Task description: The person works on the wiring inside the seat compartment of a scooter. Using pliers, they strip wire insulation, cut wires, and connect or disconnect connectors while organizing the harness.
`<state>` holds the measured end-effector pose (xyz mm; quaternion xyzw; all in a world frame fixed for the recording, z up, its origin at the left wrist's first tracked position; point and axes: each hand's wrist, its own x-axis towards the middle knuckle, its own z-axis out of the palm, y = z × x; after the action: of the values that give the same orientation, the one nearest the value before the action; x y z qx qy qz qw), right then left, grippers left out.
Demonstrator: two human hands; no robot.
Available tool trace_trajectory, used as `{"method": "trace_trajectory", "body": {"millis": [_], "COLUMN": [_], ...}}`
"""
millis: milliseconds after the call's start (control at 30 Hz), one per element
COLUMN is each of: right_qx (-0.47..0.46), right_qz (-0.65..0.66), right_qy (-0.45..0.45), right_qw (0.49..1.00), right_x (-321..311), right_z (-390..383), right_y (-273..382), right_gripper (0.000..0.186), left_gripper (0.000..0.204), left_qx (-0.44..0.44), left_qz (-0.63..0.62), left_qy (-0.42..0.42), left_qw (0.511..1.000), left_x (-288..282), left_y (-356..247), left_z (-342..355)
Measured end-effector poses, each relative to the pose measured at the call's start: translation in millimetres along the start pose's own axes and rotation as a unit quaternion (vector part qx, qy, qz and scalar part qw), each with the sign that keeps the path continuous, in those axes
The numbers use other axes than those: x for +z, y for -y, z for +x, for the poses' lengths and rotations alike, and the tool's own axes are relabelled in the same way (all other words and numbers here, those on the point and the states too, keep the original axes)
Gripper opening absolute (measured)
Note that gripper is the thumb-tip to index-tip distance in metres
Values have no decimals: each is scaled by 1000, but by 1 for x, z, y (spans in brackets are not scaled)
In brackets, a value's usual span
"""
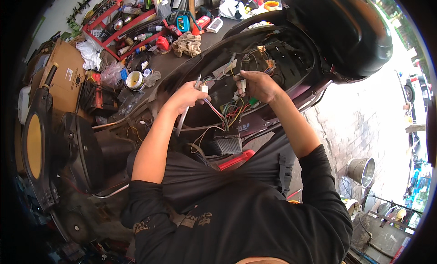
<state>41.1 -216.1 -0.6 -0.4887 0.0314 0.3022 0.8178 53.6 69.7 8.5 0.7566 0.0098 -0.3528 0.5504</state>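
Observation:
My left hand (185,96) is closed on a white wire connector (205,88), with purple, white and red wires running down from it. A long, thin silver tool (183,120) is also tucked in that hand; its kind is unclear. To the right, my right hand (259,86) pinches another white connector (243,85). The two connectors are apart, above the open body (300,54) of a dark scooter. Below them, a bundle of coloured wires (232,116) leads to a finned metal box (228,144).
The scooter's black top box (346,32) is at the upper right, its handlebar end (48,77) at the left. Behind stand a red rack (109,25) with bottles, a crumpled cloth (186,44) and a white tub (135,80). A metal bucket (361,171) sits on paving at right.

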Motion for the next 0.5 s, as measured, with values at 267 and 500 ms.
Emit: {"method": "trace_trajectory", "body": {"millis": [267,500], "right_qx": [29,-23], "right_qz": [-45,-114], "right_qy": [28,-21], "right_qw": [998,993], "right_x": [-3,-5], "right_z": [2,11], "right_y": [1,-10], "right_gripper": [35,28], "left_gripper": [16,23], "left_qx": [-7,44], "left_qz": [181,-43], "left_qy": [-109,-123], "left_qw": [977,990], "left_x": [2,14], "left_y": [23,-16], "left_z": [22,4]}}
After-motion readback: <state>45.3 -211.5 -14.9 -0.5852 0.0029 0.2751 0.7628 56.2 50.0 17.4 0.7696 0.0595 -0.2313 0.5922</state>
